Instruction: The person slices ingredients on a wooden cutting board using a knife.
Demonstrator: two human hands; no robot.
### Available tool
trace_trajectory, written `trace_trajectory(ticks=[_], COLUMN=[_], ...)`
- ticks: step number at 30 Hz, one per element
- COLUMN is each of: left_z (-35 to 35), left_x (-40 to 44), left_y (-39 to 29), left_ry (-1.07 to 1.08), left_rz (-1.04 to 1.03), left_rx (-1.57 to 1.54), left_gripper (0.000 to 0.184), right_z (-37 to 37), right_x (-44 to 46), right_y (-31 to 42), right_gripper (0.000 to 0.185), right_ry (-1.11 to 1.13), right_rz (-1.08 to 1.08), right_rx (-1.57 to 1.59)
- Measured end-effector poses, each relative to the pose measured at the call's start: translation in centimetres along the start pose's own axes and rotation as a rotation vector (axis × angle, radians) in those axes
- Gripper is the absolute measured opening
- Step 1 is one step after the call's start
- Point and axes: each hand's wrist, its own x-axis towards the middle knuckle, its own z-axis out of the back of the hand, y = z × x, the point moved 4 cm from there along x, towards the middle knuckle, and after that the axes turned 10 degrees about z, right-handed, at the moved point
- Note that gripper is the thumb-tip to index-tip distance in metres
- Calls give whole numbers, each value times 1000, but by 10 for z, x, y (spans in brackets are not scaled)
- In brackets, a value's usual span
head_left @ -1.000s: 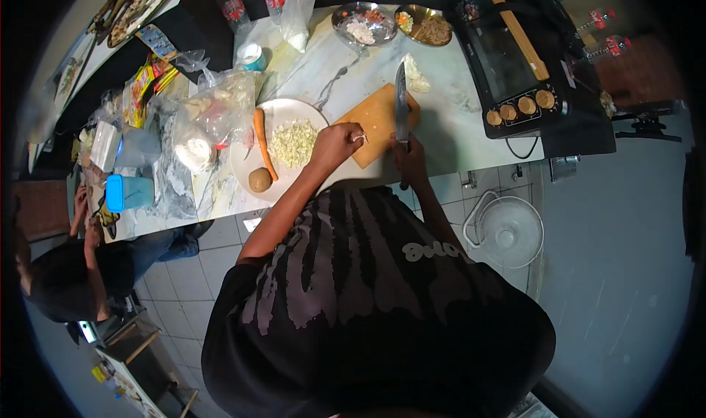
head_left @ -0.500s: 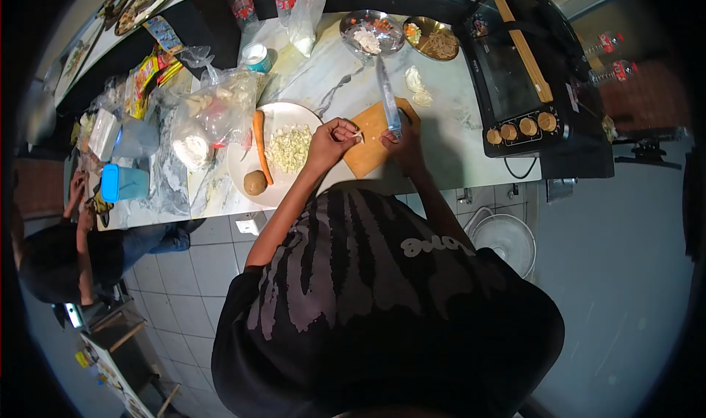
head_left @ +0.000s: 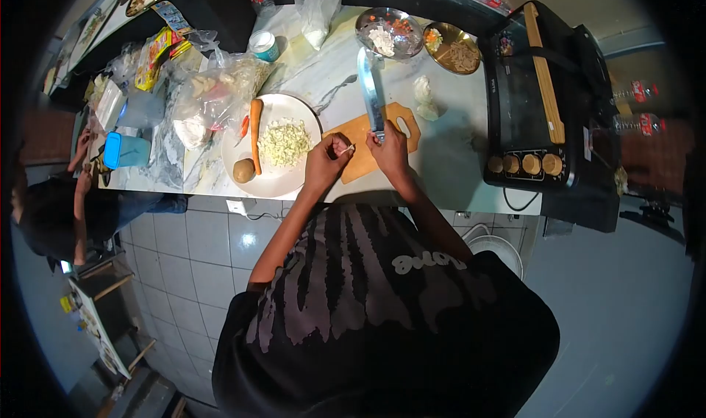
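My left hand [head_left: 331,155] is closed in a pinch on a small pale piece [head_left: 350,148] over the left edge of the wooden cutting board [head_left: 360,129]. What the piece is, I cannot make out. My right hand [head_left: 390,152] grips a knife [head_left: 370,91] by its handle above the board, blade pointing away from me. Left of my hands, a white plate [head_left: 283,186] holds a heap of finely chopped pale vegetable [head_left: 284,143], a carrot [head_left: 256,127], a small red chili [head_left: 244,126] and a round brown potato [head_left: 243,171].
Beyond the board lie pale peelings [head_left: 424,98], a metal plate [head_left: 406,49] and a smaller bowl [head_left: 460,56] with food. A black toaster oven [head_left: 526,94] stands right. Plastic bags [head_left: 213,98] and a blue-lidded container [head_left: 126,151] are left, near another person's hands [head_left: 83,175].
The whole view has shifted slightly. My right hand with the knife has moved left and toward me, baring the board's handle hole. My left hand still pinches the small piece.
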Motion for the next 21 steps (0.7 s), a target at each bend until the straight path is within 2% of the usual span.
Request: trace_trajectory(ticks=[3, 5, 8, 14, 18, 20, 21], left_z=[-3, -4, -5, -7, -6, -5, -6], left_x=[-3, -5, -7, -15, -20, -24, -25], left_y=[-3, -5, -3, -3, -8, -8, -5], left_ry=[-76, -111, -150, -177, -159, -176, -178], left_rz=[8, 54, 7, 52, 42, -63, -57], left_rx=[63, 126, 140, 117, 134, 147, 154], left_gripper=[21, 20, 19, 20, 16, 13, 13], right_z=[0, -2, -4, -2, -1, -5, -5], right_x=[8, 11, 10, 19, 33, 33, 32], right_y=[-7, -8, -11, -7, -7, -9, -10], right_gripper=[26, 26, 25, 24, 26, 29, 29], right_ry=[-25, 69, 14, 87, 65, 215, 219], right_rz=[-63, -75, 47, -19, 73, -27, -29], right_rx=[159, 93, 41, 53, -9, -4, 4])
